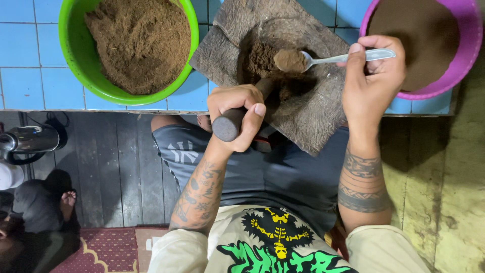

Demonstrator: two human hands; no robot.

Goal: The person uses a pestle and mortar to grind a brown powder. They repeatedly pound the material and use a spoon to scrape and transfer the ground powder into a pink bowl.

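A blue tiled ledge (30, 76) runs above dark floorboards, and on it sits a worn grey grinding slab (313, 116), tilted toward the person's lap. 2 basins flank it: a green basin (68, 45) heaped with coarse brown powder at the left and a purple basin (472, 45) holding finer, darker powder at the right. The left hand (237, 114) is closed tight around a dark round pestle (230, 124), whose far end rests in the small brown pile (262, 60) on the slab. The right hand (374, 71) pinches a metal spoon (343, 57) by its handle; its bowl, loaded with powder, hovers just over that pile. Judging by the full green basin, most of the coarse material looks unground.
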